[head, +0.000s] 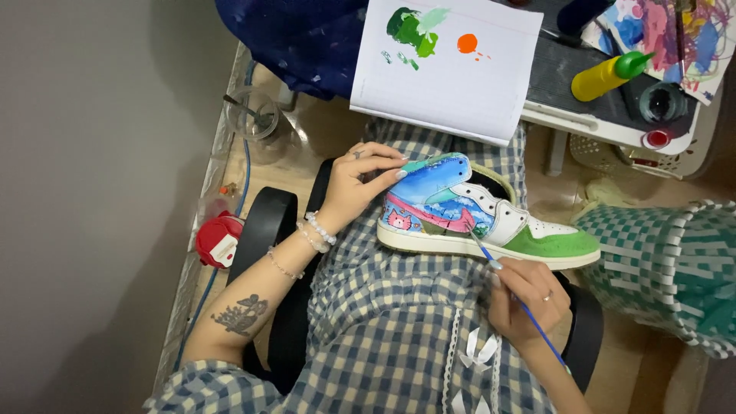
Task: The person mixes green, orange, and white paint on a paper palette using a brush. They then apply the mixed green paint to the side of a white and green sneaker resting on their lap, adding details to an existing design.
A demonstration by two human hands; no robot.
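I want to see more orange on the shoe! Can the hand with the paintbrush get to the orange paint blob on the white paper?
Probably yes. The right hand holds the paintbrush at the shoe. The orange paint blob sits on the white paper just beyond the shoe, with nothing covering it; the hand would only have to lift over the shoe.

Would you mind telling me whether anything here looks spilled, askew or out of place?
Nothing looks spilled. The one oddity: the yellow squeeze bottle lies on its side on the tray, green cap on. The left hand steadies the painted sneaker while the right hand holds the brush.
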